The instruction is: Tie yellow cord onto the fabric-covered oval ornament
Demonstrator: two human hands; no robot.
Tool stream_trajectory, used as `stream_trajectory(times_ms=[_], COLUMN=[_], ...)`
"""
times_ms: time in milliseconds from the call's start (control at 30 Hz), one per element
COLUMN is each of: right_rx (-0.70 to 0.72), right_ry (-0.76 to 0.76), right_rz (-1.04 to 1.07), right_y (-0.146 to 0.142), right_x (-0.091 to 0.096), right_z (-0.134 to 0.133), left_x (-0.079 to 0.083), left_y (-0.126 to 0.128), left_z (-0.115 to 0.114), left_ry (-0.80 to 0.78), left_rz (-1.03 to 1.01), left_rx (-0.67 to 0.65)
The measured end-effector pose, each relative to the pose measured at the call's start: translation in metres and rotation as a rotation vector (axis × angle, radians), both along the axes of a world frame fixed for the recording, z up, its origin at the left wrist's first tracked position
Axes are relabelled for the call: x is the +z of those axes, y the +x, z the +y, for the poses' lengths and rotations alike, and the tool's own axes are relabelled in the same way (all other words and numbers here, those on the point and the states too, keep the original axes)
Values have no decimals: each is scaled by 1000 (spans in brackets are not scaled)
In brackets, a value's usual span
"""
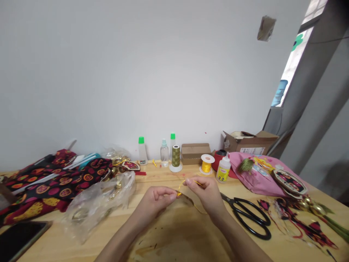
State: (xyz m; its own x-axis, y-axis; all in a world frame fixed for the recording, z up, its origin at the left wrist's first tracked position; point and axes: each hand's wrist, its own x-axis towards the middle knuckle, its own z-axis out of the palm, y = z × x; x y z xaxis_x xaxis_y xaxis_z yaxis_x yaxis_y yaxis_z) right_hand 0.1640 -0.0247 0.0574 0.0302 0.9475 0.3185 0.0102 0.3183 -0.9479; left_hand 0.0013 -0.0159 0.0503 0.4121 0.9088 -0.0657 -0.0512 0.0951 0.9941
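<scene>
My left hand (160, 199) is closed, thumb against forefinger, pinching a small knotted bit of yellow cord (179, 194). To its right, my right hand (203, 191) is closed on a strand of the same cord, with its thumb and forefinger together. The strand loops up between the two hands, and a loose end hangs below the right one. Both hands are held above the middle of the wooden table (174, 236). Beside my right wrist lie scissors with black handles (251, 216). Behind it stands a spool of yellow cord (206, 165).
A glue bottle (223, 169), a green thread cone (176, 157) and a cardboard box (195, 154) line the back. Patterned fabric (54, 182), a clear plastic bag (95, 207) and a phone (21, 238) lie left. A pink cloth bag (248, 182) and fabric scraps (302, 225) lie right.
</scene>
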Motion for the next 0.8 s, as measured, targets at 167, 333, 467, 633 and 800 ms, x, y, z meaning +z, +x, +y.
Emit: stream_trajectory(times_ms=[167,333,467,633,800], right_rx=[6,-11,29,-20,46], right_ry=[-60,-171,-147,176,225], right_rz=[-98,-19,-189,-608,-654], right_y=[-2,0,-4,-8,-6], right_x=[-4,-7,-14,-21,-22], right_z=[2,7,8,8,7], left_x=[3,0,-3,-5,-7], left_y=[0,3,5,4,0], left_z=[-3,-3,-1,3,7], left_ry=[23,36,41,25,37], left_rz=[49,90,78,75,65], left_rx=[-110,-120,-10,4,25])
